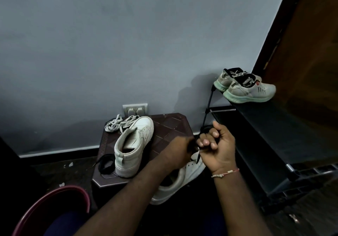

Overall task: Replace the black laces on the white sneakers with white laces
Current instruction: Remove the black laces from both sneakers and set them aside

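At the near right edge of the dark brown plastic stool (170, 126), a low white leather sneaker (182, 179) is lying tilted, and the right hand (218, 144) is curling its fingers round the thin black shoelace (198, 158) rising from it. The left hand (180, 149) is meeting it there, fingers hidden, grip impossible to call. On the stool, another white sneaker (133, 144) is standing upright, loose flat white laces (117, 124) are lying at the far left corner, and a coiled black lace (105, 164) is sitting near left.

Shoe rack (270, 126) close right of stool (172, 124); open top between
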{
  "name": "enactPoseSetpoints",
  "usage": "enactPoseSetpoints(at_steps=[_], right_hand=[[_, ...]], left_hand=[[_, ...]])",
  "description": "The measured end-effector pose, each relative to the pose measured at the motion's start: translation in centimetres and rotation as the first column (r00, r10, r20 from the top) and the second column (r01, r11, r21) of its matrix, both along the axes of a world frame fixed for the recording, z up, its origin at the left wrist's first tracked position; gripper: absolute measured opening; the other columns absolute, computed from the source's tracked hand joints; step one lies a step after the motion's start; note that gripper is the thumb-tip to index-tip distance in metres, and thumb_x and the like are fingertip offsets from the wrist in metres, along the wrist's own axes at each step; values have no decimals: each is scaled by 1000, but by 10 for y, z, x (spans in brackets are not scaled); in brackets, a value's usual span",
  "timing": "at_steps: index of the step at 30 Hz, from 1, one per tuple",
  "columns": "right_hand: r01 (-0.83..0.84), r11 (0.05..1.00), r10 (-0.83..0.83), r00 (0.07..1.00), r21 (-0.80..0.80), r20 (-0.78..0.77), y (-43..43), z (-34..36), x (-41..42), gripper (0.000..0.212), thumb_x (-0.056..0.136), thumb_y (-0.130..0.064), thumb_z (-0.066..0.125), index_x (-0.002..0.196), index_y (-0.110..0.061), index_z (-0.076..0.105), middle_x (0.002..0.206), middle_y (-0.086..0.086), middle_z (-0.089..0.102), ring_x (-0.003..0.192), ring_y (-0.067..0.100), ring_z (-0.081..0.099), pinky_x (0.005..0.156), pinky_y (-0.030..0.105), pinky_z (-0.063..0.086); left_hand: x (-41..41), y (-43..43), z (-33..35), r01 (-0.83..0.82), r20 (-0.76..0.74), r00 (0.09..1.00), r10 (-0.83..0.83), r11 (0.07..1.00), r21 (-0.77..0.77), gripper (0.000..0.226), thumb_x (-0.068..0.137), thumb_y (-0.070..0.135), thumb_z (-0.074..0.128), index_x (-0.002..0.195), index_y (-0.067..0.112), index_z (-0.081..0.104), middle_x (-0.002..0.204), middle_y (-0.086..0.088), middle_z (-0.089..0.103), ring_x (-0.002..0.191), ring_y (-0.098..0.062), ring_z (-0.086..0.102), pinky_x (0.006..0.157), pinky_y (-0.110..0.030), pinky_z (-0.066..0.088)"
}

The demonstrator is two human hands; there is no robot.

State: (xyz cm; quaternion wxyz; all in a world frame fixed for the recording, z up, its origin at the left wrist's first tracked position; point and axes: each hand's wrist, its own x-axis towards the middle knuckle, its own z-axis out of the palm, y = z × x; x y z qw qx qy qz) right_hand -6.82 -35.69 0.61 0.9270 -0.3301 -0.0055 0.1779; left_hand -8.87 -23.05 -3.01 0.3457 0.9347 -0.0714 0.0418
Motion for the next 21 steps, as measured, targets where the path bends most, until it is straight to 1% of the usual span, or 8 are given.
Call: enactPoseSetpoints(at_steps=[2,6,8,10,12,14,18,21], right_hand=[[9,997,-9,1000,-82,7,4,-1,5,52,93,-24,45,42,-19,43,30,0,28,35,16,38,44,25,35],[17,977,-19,1000,-211,-8,8,-3,14,50,93,-26,48,44,-17,44,33,3,31,38,19,42,50,27,36],[18,973,-19,1000,-229,-3,6,-3,17,50,93,-25,48,43,-17,45,34,4,31,38,19,43,47,25,38],[15,968,-10,1000,-251,21,5,-6,17,49,93,-25,49,45,-16,45,34,5,31,39,20,43,47,25,39],[15,961,-2,999,-275,46,6,-7,16,47,92,-25,50,46,-15,45,34,5,32,40,21,45,51,29,37],[14,961,0,999,-276,51,8,-6,15,48,92,-25,50,45,-15,45,34,6,32,39,21,45,52,31,36],[49,966,-35,998,-254,57,5,4,15,46,91,-26,50,46,-15,44,34,5,31,39,20,43,50,28,36],[24,959,-5,998,-282,66,3,9,15,45,90,-27,51,47,-16,43,34,4,31,40,20,43,49,28,36]], left_hand=[[3,0,2,0,-37,999,2,999,53,17,88,22,60,90,6,65,87,-16,69,83,-33,64,68,-36,47],[3,-3,18,47,-181,983,-23,990,131,32,65,45,52,76,16,62,80,-8,68,79,-25,63,71,-34,51],[-2,-5,17,134,-246,966,-78,966,222,38,59,49,53,82,21,63,90,-1,64,89,-21,59,78,-33,51],[-8,-3,9,191,-246,965,-96,897,399,50,60,52,54,101,25,63,114,3,58,108,-21,51,91,-39,47],[-8,1,4,121,-205,978,-29,883,453,48,69,39,58,115,25,61,126,3,51,118,-22,45,94,-41,43],[-3,6,7,-23,-156,982,102,898,440,44,74,28,61,117,21,61,126,-3,51,120,-26,46,95,-42,46],[12,21,9,-321,-172,889,424,847,423,43,81,27,56,123,23,60,133,-5,48,127,-27,40,103,-47,42],[16,25,7,-386,-148,870,470,837,386,47,78,30,58,124,23,59,131,-5,51,126,-26,44,102,-47,43]])
